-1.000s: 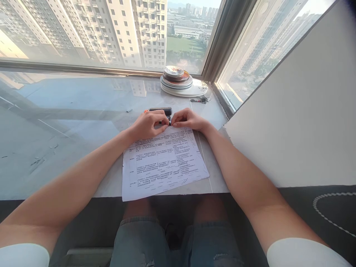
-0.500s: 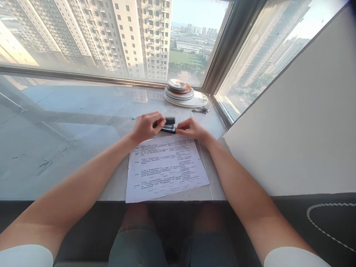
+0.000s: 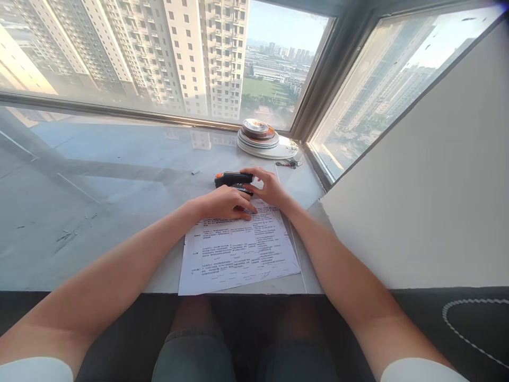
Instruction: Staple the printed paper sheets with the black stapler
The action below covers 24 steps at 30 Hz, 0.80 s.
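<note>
Right hand (image 3: 267, 185) pinches the stapler (image 3: 233, 179), just beyond left hand (image 3: 228, 204), whose grip I cannot tell; beneath, paper (image 3: 242, 249), print illegible, reaches the sill's (image 3: 139, 228) front edge. Sill stretches wide leftward.

- Here we are in what looks like a high-rise home, right at a corner window (image 3: 328, 74)
- And look out there: apartment towers (image 3: 186, 58) rising close by, seen from way up
- A broad, pale tiled sill (image 3: 119, 212) runs beneath the glass
- Stacked plates (image 3: 258, 140) tucked into the corner (household crockery, surely!)
- Plain white wall (image 3: 437, 175) closing off the right side
</note>
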Tool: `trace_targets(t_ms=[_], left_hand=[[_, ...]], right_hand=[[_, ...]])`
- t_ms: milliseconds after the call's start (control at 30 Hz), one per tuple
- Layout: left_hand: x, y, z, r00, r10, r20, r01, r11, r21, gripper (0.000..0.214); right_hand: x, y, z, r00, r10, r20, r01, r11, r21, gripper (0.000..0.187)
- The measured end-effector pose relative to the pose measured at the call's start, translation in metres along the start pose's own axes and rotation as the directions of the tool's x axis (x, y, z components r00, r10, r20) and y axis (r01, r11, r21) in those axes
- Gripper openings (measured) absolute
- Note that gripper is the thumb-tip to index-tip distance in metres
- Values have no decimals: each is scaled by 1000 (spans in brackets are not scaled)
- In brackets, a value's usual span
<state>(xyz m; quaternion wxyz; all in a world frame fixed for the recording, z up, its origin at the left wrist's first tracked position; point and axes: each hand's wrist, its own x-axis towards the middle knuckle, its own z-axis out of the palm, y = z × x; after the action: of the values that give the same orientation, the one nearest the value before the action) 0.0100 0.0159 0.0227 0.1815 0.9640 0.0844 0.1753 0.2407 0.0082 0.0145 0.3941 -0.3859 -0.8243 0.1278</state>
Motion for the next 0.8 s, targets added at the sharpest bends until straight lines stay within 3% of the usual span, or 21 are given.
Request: trace_targets(t_ms=[200, 400, 600, 800], left_hand=[[-2, -2, -5, 998, -53, 44, 52, 999, 9, 25], [-2, -3, -7, 996, -58, 64, 57, 998, 6, 36], [-1, -3, -7, 996, -70, 46, 72, 997, -33, 27], [-2, -3, -9, 994, -96, 60, 98, 994, -42, 28]], right_hand=[[0, 12, -9, 986, 110, -128, -113, 993, -18, 31], [1, 15, -19, 896, 308, -320, -322, 947, 10, 37], [0, 4, -14, 947, 299, -119, -308, 949, -65, 38], [0, 10, -16, 868, 415, -272, -451, 888, -87, 37]])
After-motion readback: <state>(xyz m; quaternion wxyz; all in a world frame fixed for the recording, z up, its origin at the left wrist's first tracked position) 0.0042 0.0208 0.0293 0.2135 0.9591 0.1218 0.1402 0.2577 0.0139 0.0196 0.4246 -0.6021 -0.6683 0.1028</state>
